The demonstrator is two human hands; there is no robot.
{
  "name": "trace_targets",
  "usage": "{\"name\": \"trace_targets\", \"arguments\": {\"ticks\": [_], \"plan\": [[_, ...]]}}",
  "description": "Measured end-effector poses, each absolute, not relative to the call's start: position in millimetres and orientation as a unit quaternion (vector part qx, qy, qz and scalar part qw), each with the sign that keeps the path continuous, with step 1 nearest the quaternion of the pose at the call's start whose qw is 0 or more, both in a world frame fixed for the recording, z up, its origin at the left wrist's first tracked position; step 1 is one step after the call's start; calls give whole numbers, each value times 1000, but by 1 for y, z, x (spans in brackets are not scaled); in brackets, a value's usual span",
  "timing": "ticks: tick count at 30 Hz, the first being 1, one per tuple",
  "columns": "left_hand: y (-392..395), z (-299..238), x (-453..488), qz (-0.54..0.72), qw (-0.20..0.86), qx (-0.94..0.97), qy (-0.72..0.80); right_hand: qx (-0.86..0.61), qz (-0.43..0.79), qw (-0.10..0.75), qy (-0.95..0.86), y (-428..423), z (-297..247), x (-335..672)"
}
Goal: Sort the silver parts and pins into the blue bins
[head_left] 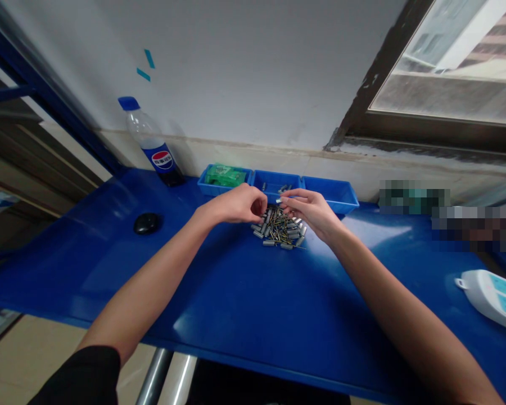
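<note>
A heap of small grey metal cylinders and thin brass-coloured pins (280, 228) lies on the blue table (236, 304). Over the left side of the heap is my left hand (242, 203), its fingers curled together; whatever they may hold is hidden. My right hand (310, 208) pinches a small shiny metal piece (279, 200) between thumb and fingertips, just above the heap. Behind both hands stand three blue bins joined in a row. Green packets (225, 175) fill the left bin (206, 190), a few metal pieces lie in the middle bin (274, 179), and the right bin (333, 192) is at the end.
At the back left a cola bottle (154, 146) stands against the wall. A black computer mouse (147, 223) lies nearer. On the right edge is a white power strip (484, 295). Blurred-out items (413, 196) sit at the back right below the window.
</note>
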State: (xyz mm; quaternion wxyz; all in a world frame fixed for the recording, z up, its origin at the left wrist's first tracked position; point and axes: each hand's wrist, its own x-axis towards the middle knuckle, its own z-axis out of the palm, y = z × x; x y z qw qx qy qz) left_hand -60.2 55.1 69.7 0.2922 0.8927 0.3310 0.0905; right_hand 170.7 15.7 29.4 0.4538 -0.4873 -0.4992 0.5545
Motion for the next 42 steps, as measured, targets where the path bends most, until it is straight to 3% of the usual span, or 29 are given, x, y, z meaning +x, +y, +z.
{"name": "trace_targets", "arguments": {"ticks": [5, 22, 26, 34, 42], "plan": [[54, 67, -59, 14, 271, 907, 321, -478, 537, 486, -496, 17, 33, 174], [54, 67, -58, -44, 227, 915, 331, -489, 560, 477, -469, 19, 34, 173], [57, 74, -64, 9, 215, 919, 331, -493, 568, 463, -469, 18, 35, 173], [51, 77, -57, 261, 284, 866, 318, -497, 604, 403, -475, 15, 35, 171], [49, 72, -51, 316, 294, 844, 317, -413, 681, 398, -455, 13, 33, 172]]}}
